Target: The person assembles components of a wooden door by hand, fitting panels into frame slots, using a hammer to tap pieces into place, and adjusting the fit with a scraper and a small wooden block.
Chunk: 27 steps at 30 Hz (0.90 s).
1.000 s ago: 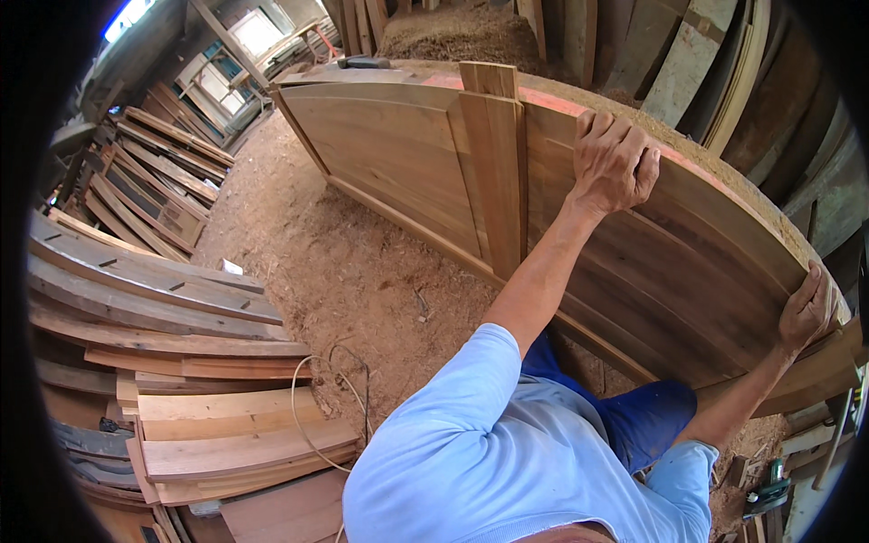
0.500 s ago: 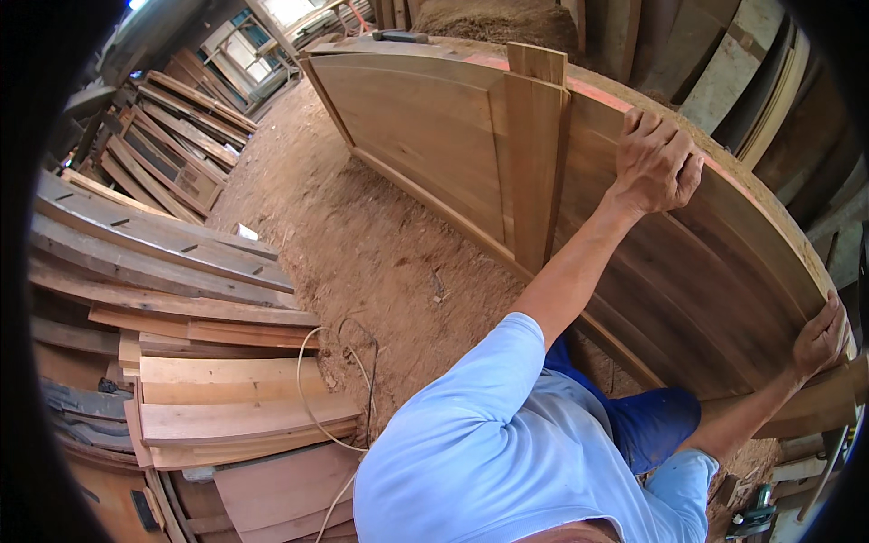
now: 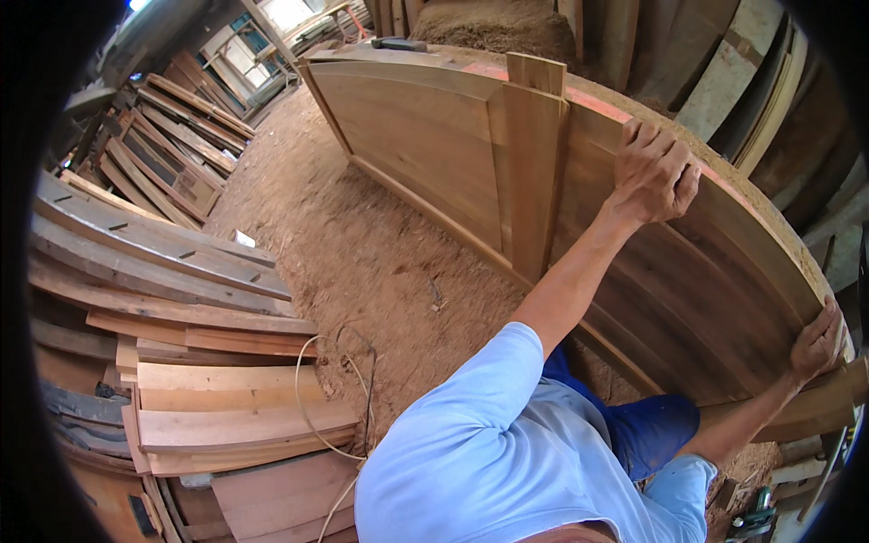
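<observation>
A large brown wooden panelled door [image 3: 412, 145] stands on its long edge, running from the far left to the near right. My left hand [image 3: 655, 174] is closed over its upper edge, right of the middle, with the fingers curled over the top. Farther right and nearer, my right hand [image 3: 818, 342] grips the same door by its near end; some of its fingers are hidden. A crosswise wooden piece [image 3: 536, 172] on the door sticks up above the upper edge, left of my left hand. Reddish colour marks part of that edge.
Stacked boards [image 3: 240, 425] lie at the left, with a pale cable [image 3: 300, 398] looping beside them. More timber leans at the far left and behind the door. A dark tool [image 3: 398, 43] rests near the door's far end. A green power tool [image 3: 754, 518] lies at lower right.
</observation>
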{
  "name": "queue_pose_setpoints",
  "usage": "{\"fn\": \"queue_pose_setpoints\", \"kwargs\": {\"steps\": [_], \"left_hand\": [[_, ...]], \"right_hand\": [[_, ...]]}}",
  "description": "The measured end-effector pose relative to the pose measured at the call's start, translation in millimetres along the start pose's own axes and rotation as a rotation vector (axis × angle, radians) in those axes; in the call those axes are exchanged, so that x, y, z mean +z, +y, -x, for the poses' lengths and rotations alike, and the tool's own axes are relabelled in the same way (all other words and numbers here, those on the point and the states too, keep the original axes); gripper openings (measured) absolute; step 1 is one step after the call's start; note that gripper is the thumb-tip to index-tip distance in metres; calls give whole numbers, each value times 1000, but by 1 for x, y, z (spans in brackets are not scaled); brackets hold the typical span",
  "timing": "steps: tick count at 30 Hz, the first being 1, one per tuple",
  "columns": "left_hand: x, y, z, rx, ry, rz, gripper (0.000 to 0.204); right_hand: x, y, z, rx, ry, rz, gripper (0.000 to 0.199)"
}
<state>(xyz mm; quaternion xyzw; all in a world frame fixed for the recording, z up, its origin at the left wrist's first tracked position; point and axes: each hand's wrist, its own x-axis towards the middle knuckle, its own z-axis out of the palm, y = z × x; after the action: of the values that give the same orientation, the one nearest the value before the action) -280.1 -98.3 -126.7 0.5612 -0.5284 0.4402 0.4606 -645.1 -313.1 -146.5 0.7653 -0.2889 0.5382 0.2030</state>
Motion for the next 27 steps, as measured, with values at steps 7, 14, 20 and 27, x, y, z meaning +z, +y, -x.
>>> {"fn": "queue_pose_setpoints", "kwargs": {"steps": [7,14,20,27], "left_hand": [[-2,-1,0,-4,-31,-5,15],[-4,-1,1,14,-19,-13,14],[-7,-2,3,7,-24,-7,13],[-2,-3,0,30,-49,0,14]], "right_hand": [[-4,-11,-4,-9,-3,1,30],[-7,-16,-3,7,-21,10,32],[-7,-18,1,21,-22,-18,31],[-16,-36,-11,-11,49,38,24]]}}
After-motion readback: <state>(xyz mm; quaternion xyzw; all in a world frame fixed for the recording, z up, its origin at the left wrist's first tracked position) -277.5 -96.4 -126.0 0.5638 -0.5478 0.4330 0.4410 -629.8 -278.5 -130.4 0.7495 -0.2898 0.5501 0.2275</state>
